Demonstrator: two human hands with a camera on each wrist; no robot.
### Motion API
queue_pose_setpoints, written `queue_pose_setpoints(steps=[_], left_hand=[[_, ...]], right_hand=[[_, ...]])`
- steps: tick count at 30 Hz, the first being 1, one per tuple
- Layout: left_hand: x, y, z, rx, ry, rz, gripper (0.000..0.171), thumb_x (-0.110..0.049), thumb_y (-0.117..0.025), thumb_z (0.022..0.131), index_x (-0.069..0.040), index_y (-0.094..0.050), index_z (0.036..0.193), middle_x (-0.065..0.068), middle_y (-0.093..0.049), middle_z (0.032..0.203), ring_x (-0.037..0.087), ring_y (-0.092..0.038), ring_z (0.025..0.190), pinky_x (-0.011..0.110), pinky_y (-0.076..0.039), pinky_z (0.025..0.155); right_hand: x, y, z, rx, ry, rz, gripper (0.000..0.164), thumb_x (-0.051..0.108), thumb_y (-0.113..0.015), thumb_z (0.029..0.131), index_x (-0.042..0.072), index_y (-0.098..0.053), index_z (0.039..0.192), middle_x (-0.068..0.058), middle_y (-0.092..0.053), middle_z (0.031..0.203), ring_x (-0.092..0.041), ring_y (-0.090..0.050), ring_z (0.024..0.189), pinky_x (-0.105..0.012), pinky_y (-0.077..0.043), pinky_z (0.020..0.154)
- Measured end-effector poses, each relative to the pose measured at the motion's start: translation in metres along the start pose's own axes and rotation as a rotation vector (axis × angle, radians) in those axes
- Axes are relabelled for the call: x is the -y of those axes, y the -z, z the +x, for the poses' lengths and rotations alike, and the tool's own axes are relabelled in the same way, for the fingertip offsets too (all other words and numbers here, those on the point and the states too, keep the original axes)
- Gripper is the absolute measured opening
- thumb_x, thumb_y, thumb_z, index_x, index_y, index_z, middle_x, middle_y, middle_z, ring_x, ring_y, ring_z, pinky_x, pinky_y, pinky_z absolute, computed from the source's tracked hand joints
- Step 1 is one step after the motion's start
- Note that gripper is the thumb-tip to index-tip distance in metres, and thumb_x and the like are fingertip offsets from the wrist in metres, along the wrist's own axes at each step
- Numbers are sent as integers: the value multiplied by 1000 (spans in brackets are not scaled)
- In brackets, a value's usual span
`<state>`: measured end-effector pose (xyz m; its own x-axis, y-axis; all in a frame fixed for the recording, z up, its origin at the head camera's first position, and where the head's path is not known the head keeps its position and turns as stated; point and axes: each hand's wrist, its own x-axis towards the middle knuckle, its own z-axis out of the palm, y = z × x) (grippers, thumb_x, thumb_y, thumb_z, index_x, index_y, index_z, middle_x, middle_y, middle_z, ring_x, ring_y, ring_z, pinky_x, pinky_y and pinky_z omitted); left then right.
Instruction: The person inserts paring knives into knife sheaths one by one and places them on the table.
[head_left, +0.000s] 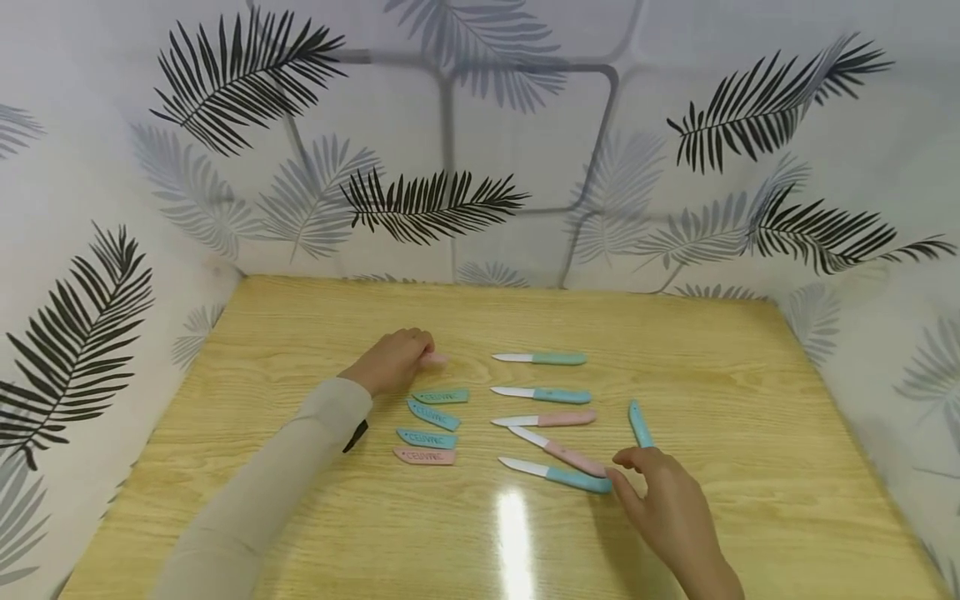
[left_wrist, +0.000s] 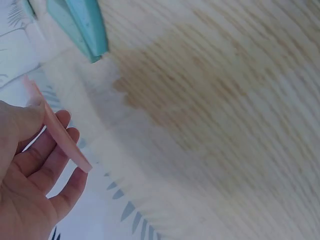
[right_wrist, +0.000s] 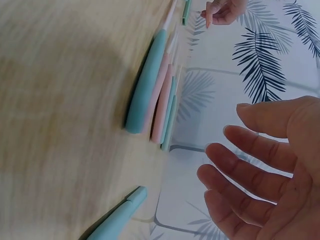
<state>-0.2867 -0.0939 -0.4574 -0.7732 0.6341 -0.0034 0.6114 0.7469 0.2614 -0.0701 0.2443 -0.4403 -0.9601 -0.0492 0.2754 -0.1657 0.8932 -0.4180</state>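
Note:
In the left wrist view, my left hand (head_left: pixel 392 360) pinches a pink knife sheath (left_wrist: pixel 62 135) between thumb and fingers, above the table. Just below that hand lie a green sheath (head_left: pixel 442 396), two blue sheaths (head_left: pixel 433 414) and another pink sheath (head_left: pixel 426 456) in a column. My right hand (head_left: pixel 666 504) hovers with relaxed, spread fingers and holds nothing. Close to its fingertips are the handle ends of a blue knife (head_left: pixel 577 479) and a pink knife (head_left: pixel 576 457). A blue-handled piece (head_left: pixel 639 422) lies just beyond that hand, partly hidden by it.
Farther back in the knife column lie another pink knife (head_left: pixel 566 418), a blue knife (head_left: pixel 561 396) and a green knife (head_left: pixel 558 358), bare blades pointing left. The wooden table (head_left: pixel 750 400) meets leaf-patterned cloth (head_left: pixel 510 242) at its back and sides.

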Motion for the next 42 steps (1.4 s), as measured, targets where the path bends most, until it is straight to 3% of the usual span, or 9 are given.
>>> queue_pose_setpoints(steps=[4,9,18,28,34,37,42], left_hand=[[-3,5,-9,-57,-24,27,16,-10,-58,97,-3,-61,111,12,-63,106,28,-60,98,44,-50,86],[-10,6,-20,-145,-113,61,20,-17,-57,97,-1,-60,109,13,-63,103,28,-61,95,42,-52,81],[-27,14,-38,-244,-161,48,18,-17,-58,97,-5,-59,111,8,-62,103,22,-60,93,38,-51,81],[-31,10,-66,-290,-188,43,19,-15,-61,95,-7,-59,112,5,-61,103,19,-59,92,33,-51,80],[-35,3,-81,-262,-142,-13,18,-19,-58,97,-9,-61,112,2,-62,106,18,-59,96,35,-50,83],[-36,-1,-87,-254,-130,-39,19,-22,-57,98,-10,-61,112,0,-62,104,16,-58,93,34,-50,82],[-38,-5,-97,-282,-124,-66,20,-21,-59,97,-10,-61,113,0,-61,103,15,-58,92,32,-50,81]], right_hand=[[1,-3,10,-38,81,-3,18,8,-79,79,3,-69,93,-10,-69,87,-27,-66,79,-40,-57,65],[2,-8,22,-74,152,-36,19,3,-80,75,3,-69,91,-8,-68,83,-24,-65,73,-34,-55,58],[9,-19,41,-33,163,-40,20,3,-80,75,3,-68,92,-10,-68,85,-24,-64,72,-34,-54,59],[11,-32,60,96,166,17,17,4,-78,79,1,-69,94,-10,-68,88,-24,-65,79,-39,-55,69],[4,-43,71,120,247,19,21,9,-81,77,0,-71,92,-12,-69,89,-29,-65,80,-42,-55,70],[2,-49,75,158,301,44,25,14,-82,77,3,-74,97,-13,-70,94,-31,-65,88,-46,-55,77],[0,-56,79,177,364,42,26,17,-83,76,10,-76,100,-9,-71,96,-27,-63,93,-46,-51,84]])
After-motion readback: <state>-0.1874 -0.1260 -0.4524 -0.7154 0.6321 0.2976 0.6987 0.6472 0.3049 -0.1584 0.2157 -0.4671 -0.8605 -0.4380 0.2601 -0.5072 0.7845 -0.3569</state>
